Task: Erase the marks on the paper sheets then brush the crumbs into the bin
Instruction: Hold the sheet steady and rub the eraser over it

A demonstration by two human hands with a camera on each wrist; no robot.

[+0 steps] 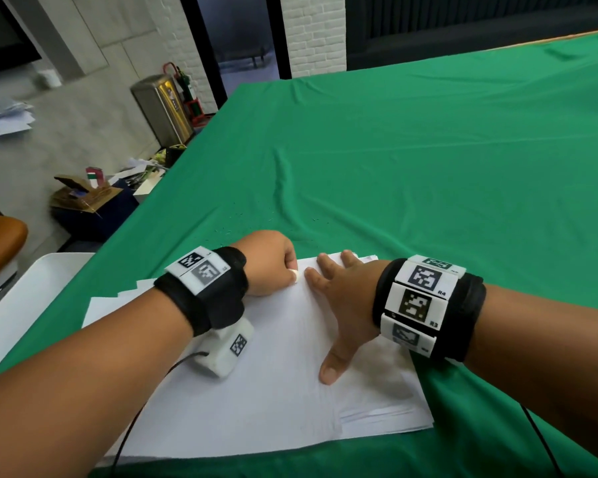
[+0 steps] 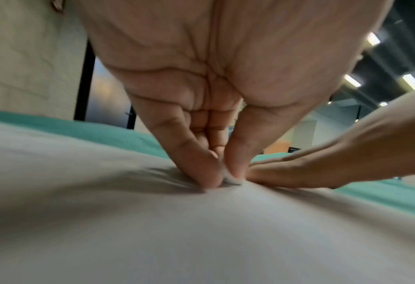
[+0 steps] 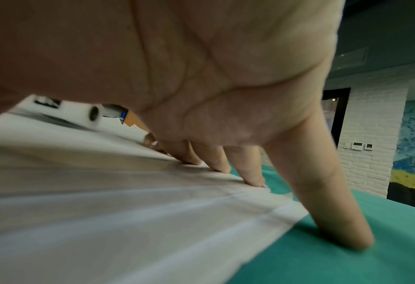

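1. Right now your left hand is curled into a tight pinch, thumb and forefinger clamped on a small white eraser; the left wrist view shows only the eraser's lower tip poking out between the fingertips, pressed onto the top sheet.
2. Your left wrist is bent downward, knuckles up, with the forearm coming in from the lower left across the stack of paper sheets.
3. Your right hand is spread flat, palm down, gripping nothing; its fingers are straight and fanned, pinning the paper near its far edge.
4. From the right wrist view, three fingers press the far margin of the sheets, while the little finger lands off the paper on the green tablecloth.
5. Your right index fingertip lies just beside the eraser, nearly touching your left thumb; the thumb of the right hand points back toward you along the sheet.
6. Eraser crumbs are scattered as tiny dark specks on the green cloth just beyond your left hand.
7. A white bin sits at the table's left edge, near your left forearm, well apart from the crumbs.
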